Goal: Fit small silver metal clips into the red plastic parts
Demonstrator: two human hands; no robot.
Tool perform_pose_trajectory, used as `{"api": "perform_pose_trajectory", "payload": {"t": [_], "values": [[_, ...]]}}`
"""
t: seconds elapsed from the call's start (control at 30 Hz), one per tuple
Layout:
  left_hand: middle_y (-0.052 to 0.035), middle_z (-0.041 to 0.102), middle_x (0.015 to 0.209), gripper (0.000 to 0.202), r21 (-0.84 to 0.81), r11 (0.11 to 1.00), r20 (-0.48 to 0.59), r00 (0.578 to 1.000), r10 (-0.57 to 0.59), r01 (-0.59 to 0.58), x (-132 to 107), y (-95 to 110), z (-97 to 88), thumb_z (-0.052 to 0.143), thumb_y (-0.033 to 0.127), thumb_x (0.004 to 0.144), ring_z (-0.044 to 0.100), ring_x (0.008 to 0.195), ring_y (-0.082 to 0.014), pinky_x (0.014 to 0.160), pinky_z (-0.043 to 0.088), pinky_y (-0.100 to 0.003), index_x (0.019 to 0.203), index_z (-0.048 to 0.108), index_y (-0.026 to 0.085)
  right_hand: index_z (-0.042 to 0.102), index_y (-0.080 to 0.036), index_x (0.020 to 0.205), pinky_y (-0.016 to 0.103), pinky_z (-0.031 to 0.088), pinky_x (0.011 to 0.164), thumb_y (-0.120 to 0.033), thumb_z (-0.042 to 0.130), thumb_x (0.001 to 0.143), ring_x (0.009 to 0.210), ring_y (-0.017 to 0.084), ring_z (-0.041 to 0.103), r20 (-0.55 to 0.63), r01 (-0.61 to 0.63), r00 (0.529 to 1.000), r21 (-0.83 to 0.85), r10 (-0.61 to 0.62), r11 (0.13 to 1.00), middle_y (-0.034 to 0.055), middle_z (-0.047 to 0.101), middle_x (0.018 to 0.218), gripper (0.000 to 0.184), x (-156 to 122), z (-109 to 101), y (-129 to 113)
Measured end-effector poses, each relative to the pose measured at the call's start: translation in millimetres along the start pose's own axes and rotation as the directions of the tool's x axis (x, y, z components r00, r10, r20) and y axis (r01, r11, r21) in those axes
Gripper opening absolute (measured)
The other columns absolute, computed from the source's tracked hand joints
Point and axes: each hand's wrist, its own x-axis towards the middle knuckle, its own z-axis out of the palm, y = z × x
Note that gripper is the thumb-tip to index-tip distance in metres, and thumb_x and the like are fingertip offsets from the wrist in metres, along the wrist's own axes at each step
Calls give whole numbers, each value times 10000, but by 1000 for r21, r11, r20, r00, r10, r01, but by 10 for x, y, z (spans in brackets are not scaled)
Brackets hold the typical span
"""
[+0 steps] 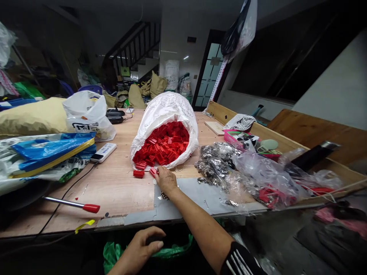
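My right hand (167, 181) reaches over the table and is closed on a small red plastic piece (154, 172), pinched at the fingertips. Just left of it, another red plastic block (138, 174) lies on the wood. Behind both, a white woven sack (169, 101) lies on its side, its mouth facing me and full of loose red plastic pieces (168, 143). Small shiny metal bits (163, 196) lie under my right palm. In front of the table edge, my left hand (145, 244) is held low with thumb and fingers curved apart, above a green plastic bag (174, 252).
Clumps of small metal parts (215, 164) and clear plastic bags (260, 172) crowd the right. A red-handled rod (91, 208), a white cabled device (104, 152) and stuffed bags (48, 152) are on the left. A wooden board (258, 128) edges the table's right side.
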Motion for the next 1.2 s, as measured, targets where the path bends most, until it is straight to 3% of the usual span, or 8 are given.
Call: {"api": "perform_pose_trajectory", "payload": {"t": [0.13,0.27,0.4,0.47,0.57,0.67,0.87,1.2], "values": [[-97,706,970,340,-387,922,-129,989,-71,16,24,160,-130,703,395,737,650,953,-270,801,507,-338,1005,676,187,563,-176,1004,268,412,790,-253,499,898,913,176,584,-8,-11,1000,169,13,986,66,644,998,146,-138,-116,60],[-84,651,1166,659,-580,798,-399,911,-106,-161,63,373,-202,768,335,690,621,1077,-265,894,505,-363,1275,469,287,623,-172,890,181,428,651,-289,530,877,742,114,592,98,28,993,372,-69,928,-14,665,821,151,-573,-201,56],[-83,660,1169,682,-669,730,-360,920,-153,-141,114,451,-77,805,334,633,588,1135,-280,895,520,-359,1243,507,272,656,-150,857,189,427,638,-256,566,832,725,118,580,287,-102,943,726,-165,680,-18,662,807,141,-1075,-212,76],[-88,697,1075,576,-680,725,-339,924,-176,-111,128,426,10,812,351,614,610,1096,-288,863,538,-358,1127,582,223,668,-156,837,205,434,662,-263,573,830,743,131,586,289,-117,943,748,-163,653,-15,665,806,144,-1218,-245,177],[-81,716,981,502,-693,718,-318,924,-215,-71,125,372,63,816,363,603,657,999,-287,798,567,-375,1029,605,201,674,-176,884,226,458,712,-232,544,854,790,151,610,185,-58,981,570,-59,820,-1,677,825,145,-1239,-383,510],[-70,718,936,491,-694,719,-297,923,-244,-34,106,333,17,829,341,591,678,932,-271,779,580,-380,999,605,183,638,-191,1037,241,452,844,-112,493,857,909,155,607,-101,-97,990,47,101,994,41,655,1023,244,-1109,-584,979],[-50,713,885,455,-695,716,-355,899,-256,-70,122,241,-75,820,305,622,695,853,-209,792,586,-345,992,598,160,593,-166,1154,294,412,908,-49,404,877,1023,207,567,-145,-178,977,-157,155,971,104,592,1138,355,-843,-746,1619],[-59,730,925,386,-738,674,-262,931,-252,-25,123,130,-146,771,305,700,694,898,-204,890,548,-365,1010,594,156,634,-142,986,289,414,861,-67,456,876,940,198,577,-84,-123,990,-158,111,980,104,610,991,222,-838,-727,1681]]}}
